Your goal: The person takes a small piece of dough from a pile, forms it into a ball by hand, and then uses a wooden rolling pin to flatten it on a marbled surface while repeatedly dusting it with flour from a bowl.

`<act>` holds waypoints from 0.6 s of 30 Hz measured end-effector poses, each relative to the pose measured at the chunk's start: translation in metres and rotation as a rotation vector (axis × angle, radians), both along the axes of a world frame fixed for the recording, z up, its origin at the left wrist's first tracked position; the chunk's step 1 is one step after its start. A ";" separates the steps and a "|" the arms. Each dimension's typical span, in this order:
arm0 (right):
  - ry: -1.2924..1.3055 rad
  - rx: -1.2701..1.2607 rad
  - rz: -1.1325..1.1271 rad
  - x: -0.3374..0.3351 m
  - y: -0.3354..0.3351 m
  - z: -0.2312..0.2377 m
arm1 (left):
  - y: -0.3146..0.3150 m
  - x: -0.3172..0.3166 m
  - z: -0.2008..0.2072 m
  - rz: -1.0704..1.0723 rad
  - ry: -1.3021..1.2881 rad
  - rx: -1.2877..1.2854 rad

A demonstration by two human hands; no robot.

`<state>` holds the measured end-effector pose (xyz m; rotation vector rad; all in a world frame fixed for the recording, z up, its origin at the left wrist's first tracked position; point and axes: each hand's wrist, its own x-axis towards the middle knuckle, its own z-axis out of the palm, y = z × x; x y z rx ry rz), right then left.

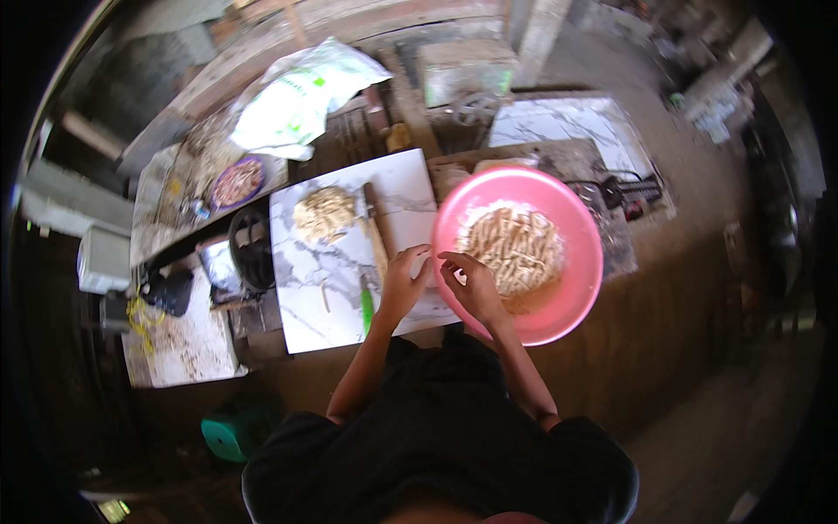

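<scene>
Here, pale strips (517, 255) and white powder (476, 214) inside a pink basin (583, 253).

Your bare forearms (359, 367) reach forward from short black sleeves (288, 450) and slant inward. Your left hand (401, 285) and right hand (474, 291) face each other, near but apart. Both have loosely bent fingers (413, 254), with a gap showing between fingers and thumb on each.

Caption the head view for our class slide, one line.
Left hand and right hand close together at a marbled board and a pink basin of powdery strips.
</scene>
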<state>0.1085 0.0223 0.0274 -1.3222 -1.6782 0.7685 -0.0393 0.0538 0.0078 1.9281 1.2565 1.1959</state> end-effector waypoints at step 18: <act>-0.021 -0.124 0.371 -0.059 0.029 -0.056 | -0.031 -0.044 -0.094 0.678 0.409 -0.211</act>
